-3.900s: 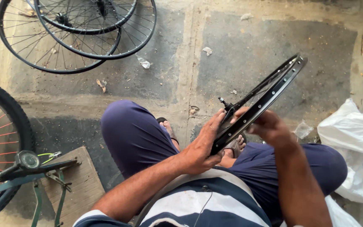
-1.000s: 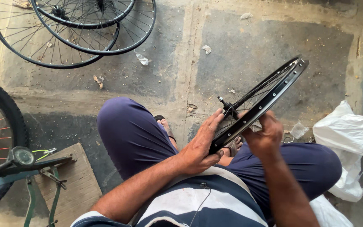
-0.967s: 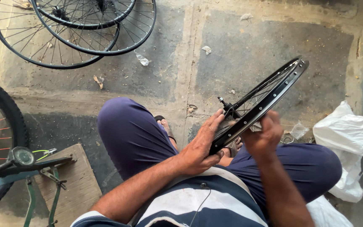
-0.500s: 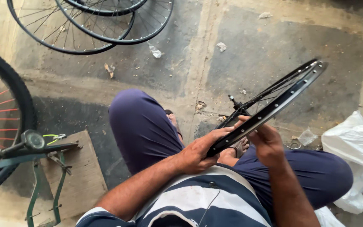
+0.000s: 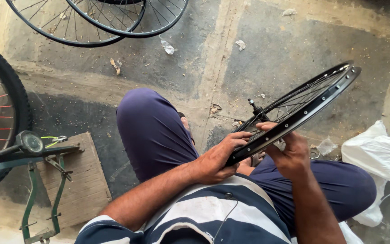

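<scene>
Wheel rim (image 5: 314, 101) between left hand (image 5: 217, 158) and right hand (image 5: 290, 151).

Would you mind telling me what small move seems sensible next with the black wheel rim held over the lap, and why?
Probably turn the black rim a little through the fingers: the left hand grips its near edge, the right hand reaches among the spokes there, and most of the rim lies farther out.

Soft, even daylight, faint shadows, no glare; sharp throughout, with slight wide-angle stretching at edges.
</scene>
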The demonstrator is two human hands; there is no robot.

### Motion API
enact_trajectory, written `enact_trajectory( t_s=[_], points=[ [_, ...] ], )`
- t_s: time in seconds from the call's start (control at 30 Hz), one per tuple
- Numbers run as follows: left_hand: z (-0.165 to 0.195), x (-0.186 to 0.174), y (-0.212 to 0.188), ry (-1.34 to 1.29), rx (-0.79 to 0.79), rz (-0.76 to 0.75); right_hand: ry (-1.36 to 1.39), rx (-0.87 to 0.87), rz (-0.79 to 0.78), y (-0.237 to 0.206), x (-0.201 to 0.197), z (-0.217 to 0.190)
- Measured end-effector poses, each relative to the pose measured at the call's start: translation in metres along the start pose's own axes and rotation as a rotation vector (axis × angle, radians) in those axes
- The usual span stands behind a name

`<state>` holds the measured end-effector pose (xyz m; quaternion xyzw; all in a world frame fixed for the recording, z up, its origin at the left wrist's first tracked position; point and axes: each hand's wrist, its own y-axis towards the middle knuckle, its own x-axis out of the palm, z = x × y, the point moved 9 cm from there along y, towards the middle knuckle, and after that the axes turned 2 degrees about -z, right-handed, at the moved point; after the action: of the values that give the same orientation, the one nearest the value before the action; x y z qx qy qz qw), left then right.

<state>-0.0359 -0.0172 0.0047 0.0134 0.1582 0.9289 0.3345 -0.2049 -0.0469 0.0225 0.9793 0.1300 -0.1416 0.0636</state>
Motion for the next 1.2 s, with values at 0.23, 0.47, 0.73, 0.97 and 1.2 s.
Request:
enact_trajectory(
  t_s=[0.23, 0.47, 0.73, 0.97, 1.2],
  points=[
    [0.002, 0.000, -0.001, 0.010, 0.025, 0.020, -0.772, -0.344, 0.423, -0.004, 0.003, -0.041],
    [-0.004, 0.000, 0.001, 0.003, -0.035, 0.016, -0.754, -0.397, 0.450, -0.004, 0.010, -0.043],
    [0.017, -0.019, 0.044, 0.228, 0.042, 0.058, 0.416, -0.082, 0.188, -0.023, 0.005, 0.036],
    [0.001, -0.003, 0.085, 0.122, -0.035, -0.059, 0.373, 0.039, 0.182, -0.034, -0.014, 0.092],
    [-0.007, -0.004, 0.055, 0.098, -0.074, 0.041, 0.563, 0.092, 0.076, -0.011, -0.004, 0.067]
  ],
)
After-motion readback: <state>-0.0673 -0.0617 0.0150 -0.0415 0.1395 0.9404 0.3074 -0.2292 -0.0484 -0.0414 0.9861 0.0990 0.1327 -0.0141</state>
